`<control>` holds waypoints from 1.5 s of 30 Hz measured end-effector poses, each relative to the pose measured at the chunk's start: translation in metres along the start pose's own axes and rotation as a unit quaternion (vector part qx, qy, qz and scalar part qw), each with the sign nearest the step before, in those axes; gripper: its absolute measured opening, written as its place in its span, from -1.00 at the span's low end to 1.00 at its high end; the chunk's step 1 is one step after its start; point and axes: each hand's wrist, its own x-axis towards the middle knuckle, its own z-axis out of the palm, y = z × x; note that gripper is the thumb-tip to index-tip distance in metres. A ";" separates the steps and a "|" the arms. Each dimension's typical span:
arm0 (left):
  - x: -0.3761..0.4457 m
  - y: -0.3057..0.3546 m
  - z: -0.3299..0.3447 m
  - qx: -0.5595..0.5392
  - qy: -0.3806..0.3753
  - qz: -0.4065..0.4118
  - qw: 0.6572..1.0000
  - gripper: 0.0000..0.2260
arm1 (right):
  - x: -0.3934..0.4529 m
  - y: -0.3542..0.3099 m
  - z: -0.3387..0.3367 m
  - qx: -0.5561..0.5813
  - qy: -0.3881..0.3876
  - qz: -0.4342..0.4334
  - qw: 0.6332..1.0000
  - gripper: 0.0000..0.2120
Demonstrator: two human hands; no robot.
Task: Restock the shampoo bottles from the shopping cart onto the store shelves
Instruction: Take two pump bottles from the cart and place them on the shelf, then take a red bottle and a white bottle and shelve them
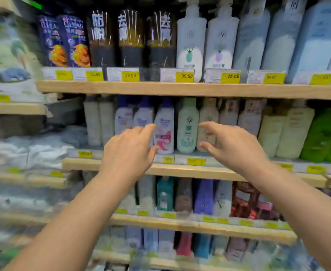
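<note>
Head view: both forearms reach forward toward the middle shelf [180, 170] of a wooden store rack. The left hand [129, 151] has its fingers spread and loosely extended, holding nothing; its forefinger tip lies over the white shampoo bottle with the pink label [164, 128], though contact cannot be confirmed. The right hand [233, 143] is likewise spread, thumb and forefinger apart, holding nothing, in front of the beige bottle [207, 122]. Between the two hands stands the pale green bottle [187, 126], upright at the front edge of the middle shelf, touched by neither hand. The white bottle with the pink label stands upright just beside it, to its left, with two similar white blue-capped bottles [133, 120] further left. The upper shelf [180, 89] carries dark bottles and white pump bottles behind yellow price tags [184, 76]. Lower shelves hold further bottles, blurred. No shopping cart appears in frame.
</note>
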 end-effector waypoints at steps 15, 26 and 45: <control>-0.266 -0.116 -0.010 -0.124 -0.184 -0.395 0.892 -0.60 | -0.124 -0.155 0.129 0.361 -0.292 0.018 0.886 -0.77; -0.422 -0.276 -0.058 -0.075 -0.240 -0.558 0.791 -0.63 | -0.152 -0.385 0.228 0.436 -0.477 0.025 0.762 -0.80; -0.449 -0.420 -0.006 -0.137 -0.342 -0.567 0.736 -0.66 | -0.119 -0.505 0.337 0.423 -0.557 0.112 0.706 -0.83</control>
